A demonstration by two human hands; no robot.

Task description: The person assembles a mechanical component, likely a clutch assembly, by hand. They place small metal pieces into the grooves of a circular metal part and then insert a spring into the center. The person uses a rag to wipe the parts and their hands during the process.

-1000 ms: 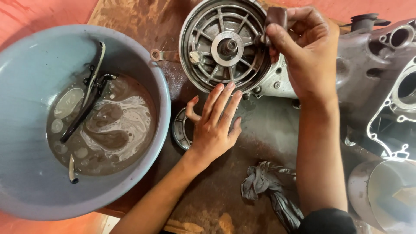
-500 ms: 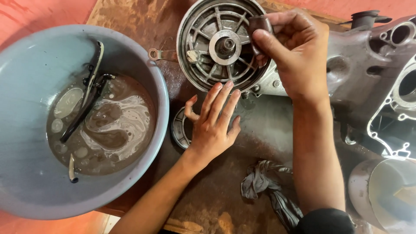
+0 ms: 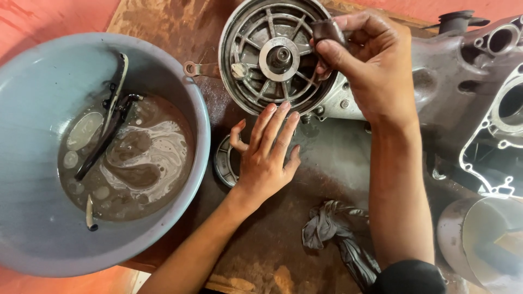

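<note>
My right hand (image 3: 370, 65) pinches a small dark cylindrical part (image 3: 328, 30) just over the right rim of a round spoked metal drum (image 3: 261, 54) with a central hub. My left hand (image 3: 265, 155) lies flat, fingers spread, on a round metal ring part (image 3: 224, 161) below the drum, fingertips near the drum's lower rim. The drum sits against a grey engine casing (image 3: 463, 81) on a stained wooden board (image 3: 163, 22).
A grey-blue basin (image 3: 32, 109) at the left holds murky oily liquid with dark parts soaking in it. A dirty rag (image 3: 338, 234) lies near my right forearm. A metal container (image 3: 485, 239) stands at the lower right. The floor around is red.
My right hand has carried the small dark part leftward, toward the drum's hub. My left hand has stayed flat on the ring part.
</note>
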